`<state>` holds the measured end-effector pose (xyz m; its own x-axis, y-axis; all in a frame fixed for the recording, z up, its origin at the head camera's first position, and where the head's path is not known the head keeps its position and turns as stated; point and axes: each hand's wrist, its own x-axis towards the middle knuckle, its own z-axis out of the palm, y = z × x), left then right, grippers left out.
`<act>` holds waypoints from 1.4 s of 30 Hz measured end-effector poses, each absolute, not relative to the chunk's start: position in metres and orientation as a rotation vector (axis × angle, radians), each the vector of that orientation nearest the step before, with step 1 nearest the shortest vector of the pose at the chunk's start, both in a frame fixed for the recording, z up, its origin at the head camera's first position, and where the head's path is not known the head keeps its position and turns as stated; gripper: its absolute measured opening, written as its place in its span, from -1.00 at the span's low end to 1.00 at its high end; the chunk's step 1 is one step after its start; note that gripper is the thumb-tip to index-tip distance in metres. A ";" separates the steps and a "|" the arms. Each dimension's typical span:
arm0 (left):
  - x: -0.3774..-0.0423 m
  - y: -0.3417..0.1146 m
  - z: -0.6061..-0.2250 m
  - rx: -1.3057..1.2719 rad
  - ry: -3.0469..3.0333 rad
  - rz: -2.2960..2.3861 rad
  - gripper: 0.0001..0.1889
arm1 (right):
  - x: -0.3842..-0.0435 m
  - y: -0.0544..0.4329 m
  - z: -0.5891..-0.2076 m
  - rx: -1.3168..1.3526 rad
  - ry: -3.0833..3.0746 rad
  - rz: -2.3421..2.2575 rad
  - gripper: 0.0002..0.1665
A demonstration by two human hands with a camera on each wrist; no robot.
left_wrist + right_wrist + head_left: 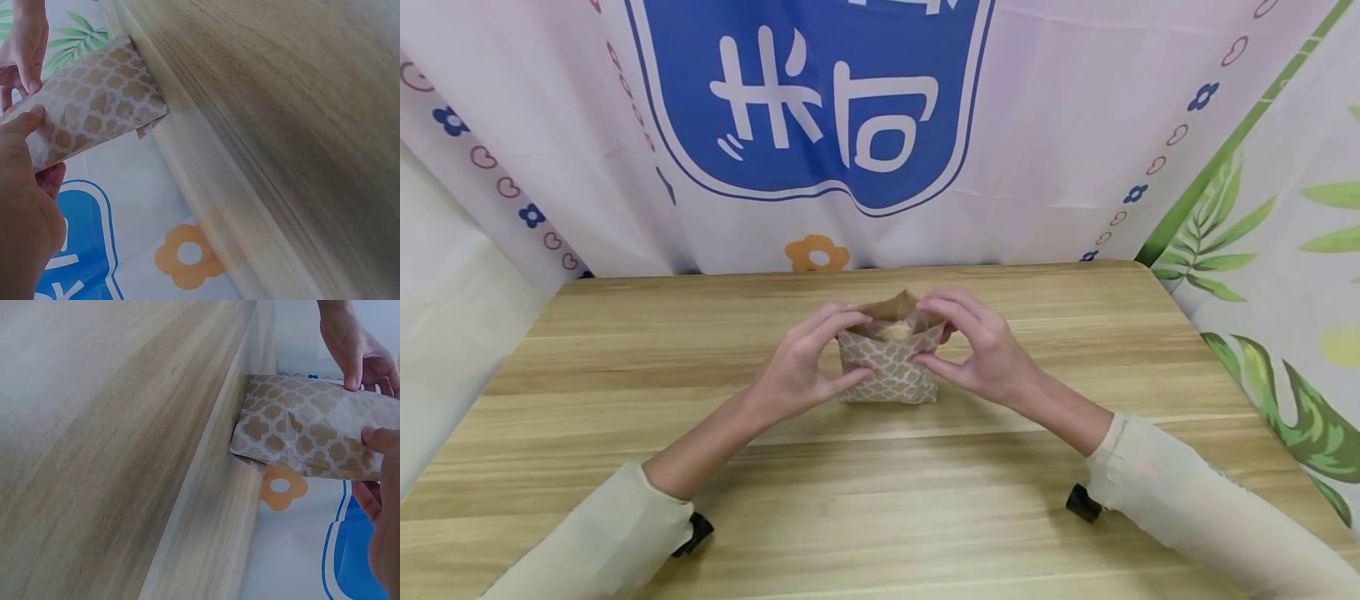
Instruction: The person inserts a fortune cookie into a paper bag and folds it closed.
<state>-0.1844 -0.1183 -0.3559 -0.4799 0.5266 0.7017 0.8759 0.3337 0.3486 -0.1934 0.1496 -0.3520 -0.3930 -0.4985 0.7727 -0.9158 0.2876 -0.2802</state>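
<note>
A brown paper bag (891, 379) with a white lattice pattern stands upright on the wooden table, its mouth spread at the top. Inside the mouth, something pale yellow in clear wrapping (897, 331) shows; its lower part is hidden by the bag's front. My left hand (808, 358) grips the bag's left side, thumb on the front and fingers at the rim. On the opposite side my right hand (977, 342) holds it the same way, thumb pressed to the front. Both wrist views show the patterned front (100, 103) between the two thumbs, with the bag's base (240, 419) at the tabletop.
The wood-grain table (880, 508) runs back to a printed cloth (1037, 150) hanging behind it. A leaf-patterned cloth (1285, 275) hangs along the right side. A black wrist strap piece (1084, 503) sticks out below the right sleeve, another (694, 533) below the left.
</note>
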 end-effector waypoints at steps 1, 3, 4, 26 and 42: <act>-0.184 -0.118 -0.355 -1.229 -2.140 -0.990 -0.32 | -0.193 0.150 -0.352 1.262 -2.003 0.972 -0.19; -0.183 -0.118 -0.355 -1.227 -2.150 -0.986 -0.34 | -0.193 0.150 -0.352 1.263 -1.996 0.962 -0.21; -0.183 -0.118 -0.355 -1.227 -2.155 -0.985 -0.34 | -0.193 0.150 -0.353 1.263 -1.993 0.957 -0.22; -0.182 -0.119 -0.354 -1.268 -2.169 -0.936 -0.40 | -0.192 0.153 -0.353 1.266 -1.986 0.883 -0.43; -0.181 -0.120 -0.355 -1.268 -2.171 -0.921 -0.41 | -0.190 0.154 -0.349 1.261 -2.038 0.841 -0.57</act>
<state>-0.1814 -0.1199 -0.3553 -0.4691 0.5735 0.6716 0.8815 0.3509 0.3160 -0.1897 0.1536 -0.3492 -0.3750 -0.5394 0.7539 -0.9141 0.3504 -0.2040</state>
